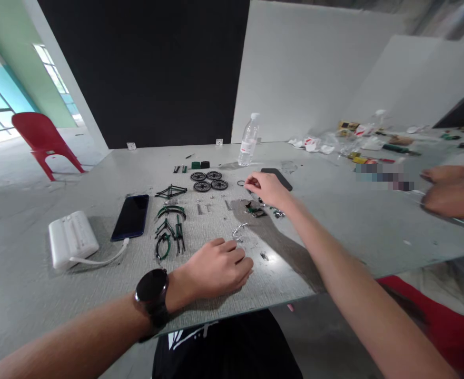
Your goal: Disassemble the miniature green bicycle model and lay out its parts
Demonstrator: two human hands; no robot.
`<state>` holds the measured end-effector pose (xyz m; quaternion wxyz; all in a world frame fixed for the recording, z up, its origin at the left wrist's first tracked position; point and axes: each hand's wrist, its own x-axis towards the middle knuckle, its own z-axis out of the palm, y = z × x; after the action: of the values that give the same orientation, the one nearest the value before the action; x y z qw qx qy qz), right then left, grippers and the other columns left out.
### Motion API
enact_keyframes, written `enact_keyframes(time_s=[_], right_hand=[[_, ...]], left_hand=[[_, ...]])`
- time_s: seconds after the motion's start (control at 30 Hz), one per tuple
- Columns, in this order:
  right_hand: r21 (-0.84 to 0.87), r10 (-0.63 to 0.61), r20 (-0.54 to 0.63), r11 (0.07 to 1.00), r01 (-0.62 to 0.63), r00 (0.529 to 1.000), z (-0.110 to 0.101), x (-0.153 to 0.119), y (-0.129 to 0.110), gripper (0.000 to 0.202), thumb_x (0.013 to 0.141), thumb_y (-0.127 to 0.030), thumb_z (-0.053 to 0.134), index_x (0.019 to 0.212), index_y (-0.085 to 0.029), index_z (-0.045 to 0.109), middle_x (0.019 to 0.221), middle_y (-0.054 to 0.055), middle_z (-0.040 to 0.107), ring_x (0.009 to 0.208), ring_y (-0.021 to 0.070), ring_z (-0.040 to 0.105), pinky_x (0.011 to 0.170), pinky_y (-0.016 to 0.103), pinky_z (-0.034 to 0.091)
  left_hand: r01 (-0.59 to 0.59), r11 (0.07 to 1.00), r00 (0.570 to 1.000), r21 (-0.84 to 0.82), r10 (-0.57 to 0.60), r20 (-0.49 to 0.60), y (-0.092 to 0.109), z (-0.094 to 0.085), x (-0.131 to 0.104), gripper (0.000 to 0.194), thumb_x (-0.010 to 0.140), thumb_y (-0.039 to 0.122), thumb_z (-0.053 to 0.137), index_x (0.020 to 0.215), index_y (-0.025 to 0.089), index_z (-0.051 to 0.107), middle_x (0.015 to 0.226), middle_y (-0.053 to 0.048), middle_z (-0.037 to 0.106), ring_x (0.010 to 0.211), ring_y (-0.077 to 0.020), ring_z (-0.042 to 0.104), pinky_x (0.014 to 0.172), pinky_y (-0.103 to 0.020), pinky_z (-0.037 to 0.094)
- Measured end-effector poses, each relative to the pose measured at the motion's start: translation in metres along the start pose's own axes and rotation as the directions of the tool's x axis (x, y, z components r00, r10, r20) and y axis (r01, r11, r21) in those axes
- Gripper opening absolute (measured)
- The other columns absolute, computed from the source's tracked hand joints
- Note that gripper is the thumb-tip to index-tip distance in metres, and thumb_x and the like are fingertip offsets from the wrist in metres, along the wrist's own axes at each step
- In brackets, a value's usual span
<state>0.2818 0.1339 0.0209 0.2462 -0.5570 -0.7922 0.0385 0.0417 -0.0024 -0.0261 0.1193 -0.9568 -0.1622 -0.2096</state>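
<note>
My left hand (218, 267), with a dark watch (151, 289) on its wrist, rests curled on the table's near edge. Its fingers are folded under, so anything in them is hidden. Farther out, my right hand (267, 187) has its fingertips pinched together beside a thin dark ring (240, 183); whatever they hold is too small to tell. Several spoked toy wheels (202, 186) lie left of it. Green and black parts (255, 210) sit below this hand, and a curved silver piece (239, 230) lies between both hands. Small bicycle frame parts (171, 190), curved fenders (171, 211) and forks (179, 235) are laid out leftward.
A phone (130, 217) and a white power bank (72, 239) with a cable lie at left. Behind the wheels stands a water bottle (249, 141). A dark flat object (278, 179) is behind my right hand. Another person's hands (448, 181) are at far right.
</note>
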Motion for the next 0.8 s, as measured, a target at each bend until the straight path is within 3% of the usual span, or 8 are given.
enact_keyframes(time_s=[0.13,0.27,0.4,0.8], right_hand=[[0.166,-0.156,0.067,0.976,0.143,0.986,0.009,-0.003,-0.038,0.013,0.091,-0.03,0.062,0.087,-0.021,0.071,0.082,0.003,0.071,0.072,0.0165,0.061,0.069,0.032,0.044],[0.119,-0.286,0.201,0.957,0.266,0.937,0.023,-0.002,-0.065,0.012,0.09,-0.021,0.063,0.083,-0.022,0.074,0.088,0.004,0.074,0.08,0.0175,0.064,0.077,0.033,0.045],[0.016,-0.317,0.276,0.945,0.326,0.907,0.034,-0.001,-0.066,0.016,0.091,-0.016,0.06,0.088,-0.02,0.076,0.094,0.006,0.076,0.089,0.0203,0.066,0.082,0.034,0.045],[-0.049,-0.272,0.286,0.953,0.297,0.919,0.035,-0.004,-0.061,0.019,0.093,-0.019,0.059,0.097,-0.023,0.077,0.097,0.006,0.076,0.088,0.0213,0.067,0.083,0.036,0.047]], left_hand=[[-0.004,1.0,1.0,-0.003,0.004,-0.022,0.0,0.002,-0.001,0.014,0.097,0.025,0.052,0.085,0.019,0.057,0.078,0.0,0.06,0.076,-0.0181,0.056,0.061,-0.034,0.04],[-0.012,1.0,1.0,-0.004,0.012,-0.026,-0.002,0.004,-0.001,0.014,0.098,0.025,0.052,0.086,0.018,0.057,0.079,-0.001,0.061,0.076,-0.018,0.056,0.062,-0.034,0.041],[-0.016,1.0,0.999,-0.01,0.016,-0.03,-0.002,0.004,0.0,0.015,0.098,0.025,0.052,0.086,0.018,0.057,0.079,-0.001,0.061,0.076,-0.0181,0.057,0.063,-0.034,0.041],[-0.019,1.0,0.999,-0.002,0.019,-0.042,-0.002,0.004,-0.001,0.015,0.098,0.024,0.05,0.086,0.018,0.055,0.078,-0.001,0.061,0.074,-0.0179,0.056,0.063,-0.033,0.042]])
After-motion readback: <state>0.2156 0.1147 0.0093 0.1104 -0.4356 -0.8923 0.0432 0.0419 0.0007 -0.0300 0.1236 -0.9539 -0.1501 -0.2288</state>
